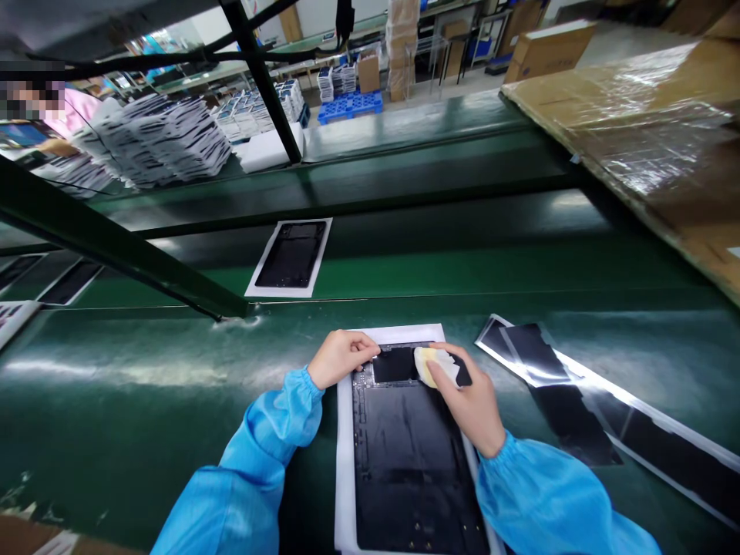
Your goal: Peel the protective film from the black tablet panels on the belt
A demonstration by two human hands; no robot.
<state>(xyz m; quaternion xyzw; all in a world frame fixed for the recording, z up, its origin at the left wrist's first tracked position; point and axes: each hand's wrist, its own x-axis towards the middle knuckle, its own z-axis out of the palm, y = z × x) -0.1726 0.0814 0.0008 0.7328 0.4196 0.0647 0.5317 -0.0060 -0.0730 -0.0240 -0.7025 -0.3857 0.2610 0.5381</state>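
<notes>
A black flat panel [410, 455] lies on a white sheet [345, 462] on the green bench in front of me. My left hand [341, 356] rests at the panel's far left corner, fingers curled and pressing on a small black patch [394, 364]. My right hand [468, 397] is closed on a pale yellow-white pad [431, 362] and holds it against the panel's far edge, beside the patch. Both arms are in blue sleeves.
Long black strips with shiny film [583, 401] lie to the right. Another black panel on white [290, 256] sits on the belt beyond. A green frame bar [116, 250] crosses left. Stacked parts [167, 142] and a person's pink sleeve [75, 108] are far left; wrapped cardboard [647, 131] is right.
</notes>
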